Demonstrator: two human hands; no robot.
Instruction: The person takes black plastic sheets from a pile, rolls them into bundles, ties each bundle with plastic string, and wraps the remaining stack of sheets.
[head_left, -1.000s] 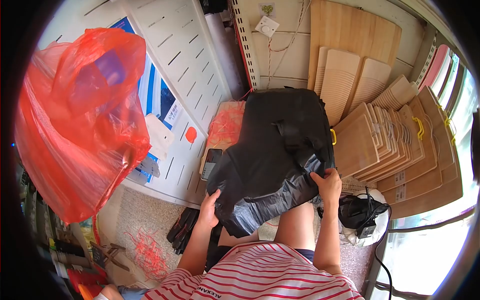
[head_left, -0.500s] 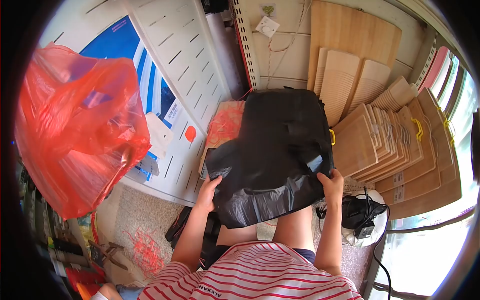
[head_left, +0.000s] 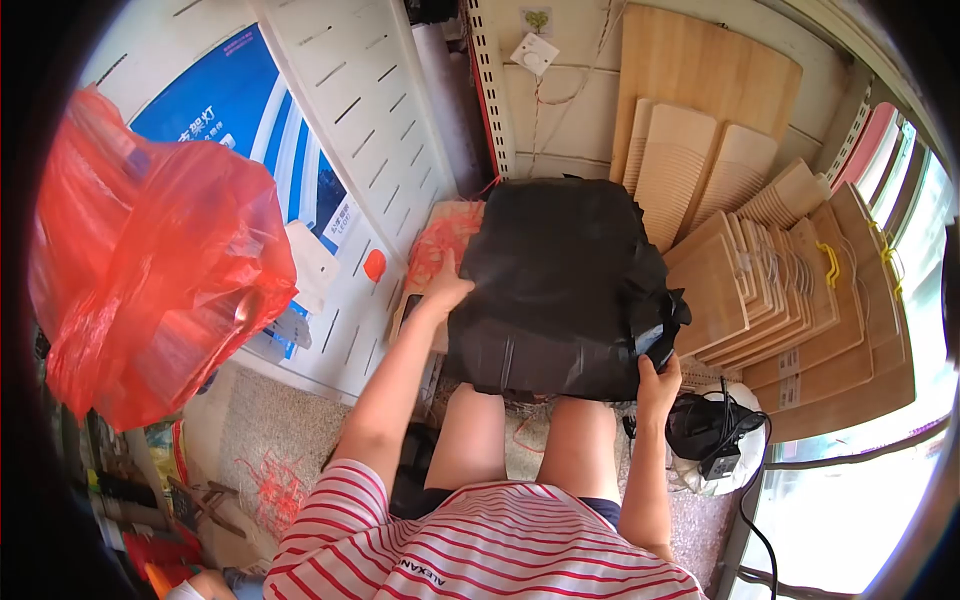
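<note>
A large sheet of black plastic, likely a bag (head_left: 560, 290), lies flat over a low, table-like surface in front of my knees. My left hand (head_left: 445, 292) is at its left edge, with thumb and forefinger apart and the thumb touching the plastic; the other fingers are partly hidden. At the near right corner, my right hand (head_left: 657, 388) pinches the crumpled black plastic, where a pale bluish patch shows. Red plastic strings (head_left: 447, 235) lie beside the sheet's far left side. A dark phone-like object (head_left: 410, 308) is partly covered near my left wrist.
A red plastic bag (head_left: 170, 270) hangs at the left before a white slotted panel (head_left: 385, 130). Wooden cutting boards (head_left: 800, 300) and washboards (head_left: 680, 150) stand at the right. Black cables (head_left: 715, 435) lie by my right forearm. Red string scraps (head_left: 280, 490) litter the floor.
My left hand has moved up and away from the near left corner to the left edge. The sheet's near edge now lies flatter and farther from me. My right hand stays at the right corner, slightly lower.
</note>
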